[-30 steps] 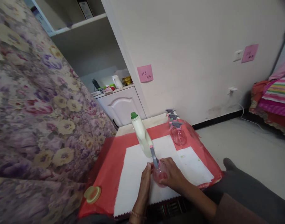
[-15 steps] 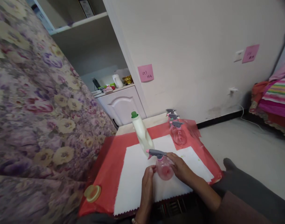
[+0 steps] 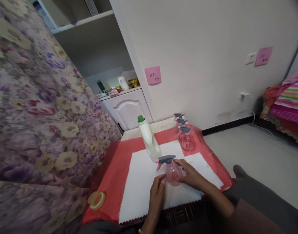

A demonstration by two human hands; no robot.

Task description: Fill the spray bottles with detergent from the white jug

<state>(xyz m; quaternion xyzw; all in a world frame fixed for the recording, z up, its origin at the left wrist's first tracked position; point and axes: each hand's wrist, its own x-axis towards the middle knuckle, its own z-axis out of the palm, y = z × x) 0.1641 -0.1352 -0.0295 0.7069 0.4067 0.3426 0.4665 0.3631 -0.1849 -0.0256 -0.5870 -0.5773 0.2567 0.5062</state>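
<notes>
A clear pinkish spray bottle [image 3: 172, 177] with a grey and pink trigger head stands near the front of the white cloth [image 3: 136, 185], its nozzle pointing left. My right hand [image 3: 189, 175] is closed around its right side. Against the lower left of that bottle rests my left hand [image 3: 158, 188], its fingers stretched out and not wrapped round it; whether they press on it I cannot tell. Just behind is a tall pale green jug-like bottle [image 3: 149, 138] with a green top. More spray bottles [image 3: 187, 143] stand in a row at the back right.
Red sheeting [image 3: 114, 165] covers the table. A round yellowish lid-like thing [image 3: 97, 200] lies at its front left corner. A floral curtain [image 3: 48, 120] hangs at the left, and a wall [image 3: 200, 65] rises behind. My leg [image 3: 256, 195] is at the right.
The spray bottle has shifted slightly to the right, its nozzle a little lower. My left hand has moved a bit down and right, its fingers straighter. The other bottles stay put.
</notes>
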